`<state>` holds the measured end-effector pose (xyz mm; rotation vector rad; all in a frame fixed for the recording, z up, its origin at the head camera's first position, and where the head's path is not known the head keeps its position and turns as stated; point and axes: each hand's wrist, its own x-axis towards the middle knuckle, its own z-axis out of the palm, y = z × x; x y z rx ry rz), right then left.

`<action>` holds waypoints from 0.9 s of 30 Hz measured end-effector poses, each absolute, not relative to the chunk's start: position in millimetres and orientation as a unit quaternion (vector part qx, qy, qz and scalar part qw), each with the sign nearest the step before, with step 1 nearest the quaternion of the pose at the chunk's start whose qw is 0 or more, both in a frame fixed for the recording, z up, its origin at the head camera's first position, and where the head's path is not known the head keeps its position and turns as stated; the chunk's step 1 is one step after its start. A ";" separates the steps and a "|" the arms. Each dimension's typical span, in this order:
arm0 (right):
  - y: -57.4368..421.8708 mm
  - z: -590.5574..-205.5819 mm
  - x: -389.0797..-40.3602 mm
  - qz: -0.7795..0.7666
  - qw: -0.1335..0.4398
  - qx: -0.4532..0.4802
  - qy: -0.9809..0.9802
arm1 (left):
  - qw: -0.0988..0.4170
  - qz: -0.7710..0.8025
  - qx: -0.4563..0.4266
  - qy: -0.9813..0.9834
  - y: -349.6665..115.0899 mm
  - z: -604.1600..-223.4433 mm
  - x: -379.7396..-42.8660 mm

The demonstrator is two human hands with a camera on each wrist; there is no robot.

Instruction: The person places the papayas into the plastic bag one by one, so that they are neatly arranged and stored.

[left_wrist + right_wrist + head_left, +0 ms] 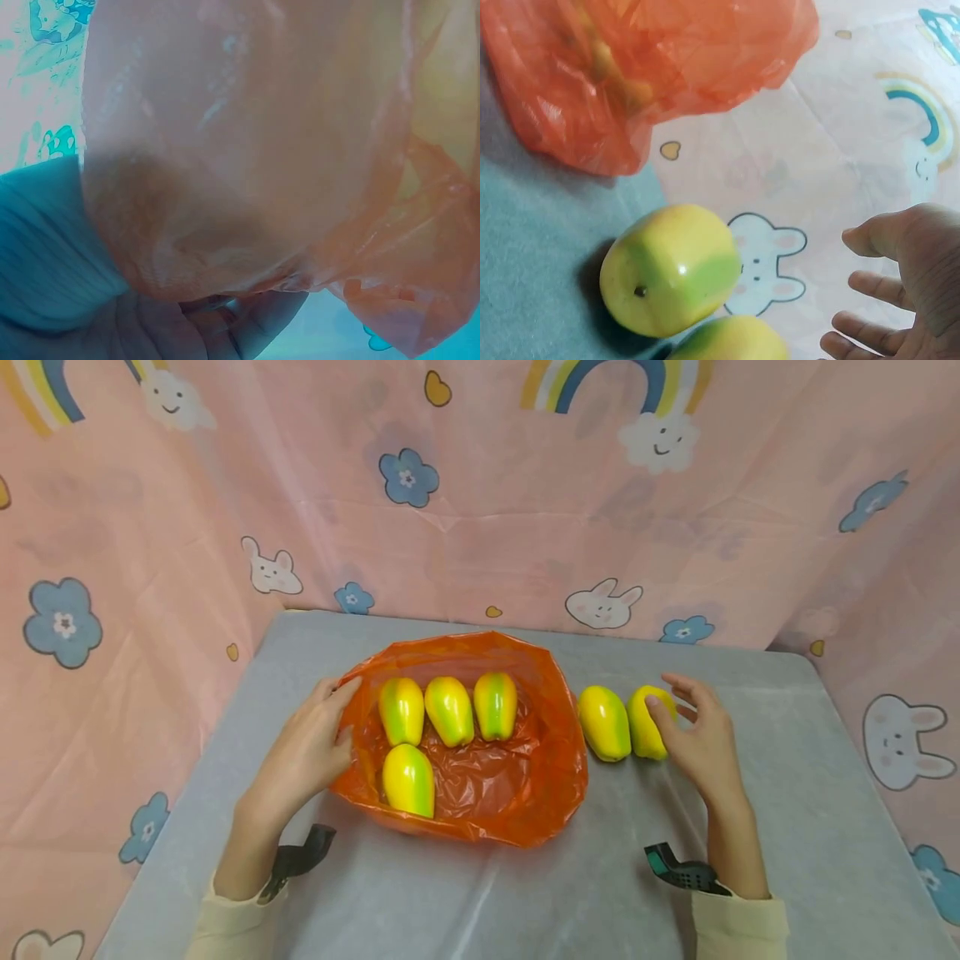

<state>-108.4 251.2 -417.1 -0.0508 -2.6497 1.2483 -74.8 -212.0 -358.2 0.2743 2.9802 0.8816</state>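
Observation:
An orange plastic bag (558, 793) lies with its mouth wide on the table. Several glossy yellow-green mangoes (448, 712) are inside, mostly in a row at the back, with one mango (408, 779) nearer the front left. My left hand (303, 756) grips the bag's left rim; in the left wrist view the bag (225, 135) hides most of its fingers. Right of the bag, two mangoes (604, 722) lie side by side. Beside the outer mango (645, 727) my right hand (701, 735) hovers, fingers spread. The right wrist view shows a gap between that hand (900, 292) and the fruit.
A grey cloth covers the table (480, 910). Behind it and at both sides hangs a pink patterned curtain (487, 543). Each wrist wears a black camera mount, such as the one on the right wrist (686, 870).

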 end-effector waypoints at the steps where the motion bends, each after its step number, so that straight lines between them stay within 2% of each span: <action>1: 252.7 -418.6 -109.1 0.424 0.105 -0.018 -0.899 | 0.013 0.283 0.087 0.955 -212.1 -358.2 -75.0; 12: 268.7 -437.6 -115.2 0.392 0.073 -0.067 -0.915 | 0.019 0.277 0.084 0.957 -211.3 -359.3 -76.1; 27: 268.1 -455.2 -123.2 0.369 0.031 -0.083 -0.925 | 0.014 0.283 0.086 0.955 -210.7 -358.6 -75.0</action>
